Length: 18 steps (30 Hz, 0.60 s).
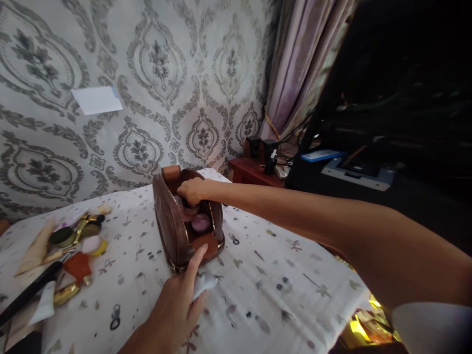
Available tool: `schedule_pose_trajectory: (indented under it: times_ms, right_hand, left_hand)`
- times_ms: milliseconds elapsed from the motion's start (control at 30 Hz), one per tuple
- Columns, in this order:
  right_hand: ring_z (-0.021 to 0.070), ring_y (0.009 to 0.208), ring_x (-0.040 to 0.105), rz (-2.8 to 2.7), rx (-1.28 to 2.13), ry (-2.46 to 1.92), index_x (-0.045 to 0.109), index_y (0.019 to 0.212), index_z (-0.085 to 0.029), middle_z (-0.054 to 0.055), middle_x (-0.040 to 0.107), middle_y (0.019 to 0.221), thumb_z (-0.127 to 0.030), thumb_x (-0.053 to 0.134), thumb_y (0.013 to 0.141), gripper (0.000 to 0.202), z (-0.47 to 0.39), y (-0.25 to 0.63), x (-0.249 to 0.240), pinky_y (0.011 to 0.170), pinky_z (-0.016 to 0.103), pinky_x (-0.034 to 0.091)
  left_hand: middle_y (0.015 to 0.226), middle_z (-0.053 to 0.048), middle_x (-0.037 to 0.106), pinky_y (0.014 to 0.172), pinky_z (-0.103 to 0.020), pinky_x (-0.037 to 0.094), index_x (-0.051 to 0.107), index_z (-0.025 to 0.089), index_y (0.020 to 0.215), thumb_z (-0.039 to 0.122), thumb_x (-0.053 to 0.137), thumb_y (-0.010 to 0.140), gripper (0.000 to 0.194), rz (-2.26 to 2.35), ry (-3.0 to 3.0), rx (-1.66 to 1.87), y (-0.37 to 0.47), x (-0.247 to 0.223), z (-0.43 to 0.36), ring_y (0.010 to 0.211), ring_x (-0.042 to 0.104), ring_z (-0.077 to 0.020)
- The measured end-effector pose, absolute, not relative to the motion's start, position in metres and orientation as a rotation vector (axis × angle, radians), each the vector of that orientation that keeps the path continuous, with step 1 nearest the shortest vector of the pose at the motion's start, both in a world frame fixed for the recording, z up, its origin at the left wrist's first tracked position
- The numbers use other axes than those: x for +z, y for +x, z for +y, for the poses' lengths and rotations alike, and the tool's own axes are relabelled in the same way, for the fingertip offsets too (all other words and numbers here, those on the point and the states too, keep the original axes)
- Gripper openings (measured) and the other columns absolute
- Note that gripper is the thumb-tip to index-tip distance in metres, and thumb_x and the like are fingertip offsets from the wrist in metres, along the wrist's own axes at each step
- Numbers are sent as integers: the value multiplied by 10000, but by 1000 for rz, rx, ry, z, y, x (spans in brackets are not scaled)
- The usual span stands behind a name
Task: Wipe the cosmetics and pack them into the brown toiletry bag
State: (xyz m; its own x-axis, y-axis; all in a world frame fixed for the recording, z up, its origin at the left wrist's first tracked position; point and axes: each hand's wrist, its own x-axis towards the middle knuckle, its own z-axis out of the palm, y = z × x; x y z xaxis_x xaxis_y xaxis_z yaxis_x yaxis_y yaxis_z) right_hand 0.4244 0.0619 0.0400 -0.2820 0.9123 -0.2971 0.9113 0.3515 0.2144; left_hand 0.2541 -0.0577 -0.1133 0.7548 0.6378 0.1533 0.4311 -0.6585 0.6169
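Note:
A brown leather-look toiletry bag (165, 226) stands unzipped on the white patterned cloth. My right hand (193, 191) reaches into its far part with curled fingers; the bag hides the fingertips and whatever they hold. A round mauve item (201, 222) lies inside, nearer to me. In front of the bag is my left hand (179, 297), its index finger stretched to the brown tab (206, 245) at the bag's near end. A crumpled white wipe or tissue (204, 284) sits between that hand's thumb and fingers.
Left of the bag lie loose cosmetics: a dark-lidded jar (62, 236), an orange bottle (77, 266), a white tube (44, 302) and a black-handled item (31, 292). A red-brown stand (250, 172) holds a small dropper bottle (271, 162). Patterned wallpaper (158, 64) rises behind.

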Motion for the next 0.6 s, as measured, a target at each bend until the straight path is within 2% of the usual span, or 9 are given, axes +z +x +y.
schedule_pose_trajectory:
  times_ms: [67,233,467,600]
  right_hand:
    - [322,1162,642,2261,13,1606,658,1226,-77,160,665,1281,-68,718,701,529,61,425,40,922,374,552]
    - [307,1181,631,2272,37,1616,637,1254,-91,151,652,1299,-89,708,730,529,62,427,38,920,351,546]
    - [294,1164,643,2253,47,1664,631,1265,-111,157,647,1303,-130,731,732,542,67,427,32,893,317,544]
    - [295,1089,675,2273,31,1664,678,1184,-85,167,693,1214,-157,743,720,474,67,428,34,830,311,549]
  left_hand:
    - [1302,-96,677,834,-362,566,-6,299,1567,191,447,897,815,790,2391,511,254,-115,-57,999,713,-251]
    - [1249,-94,704,819,-357,571,14,288,1573,201,452,901,806,793,2389,512,254,-117,-56,953,720,-243]
    - [1212,-101,719,828,-401,572,60,269,1570,200,433,897,773,796,2391,458,254,-108,-60,940,722,-260]
    - [1281,-117,687,865,-414,565,59,256,1566,204,430,901,763,812,2380,419,255,-102,-61,999,712,-266]
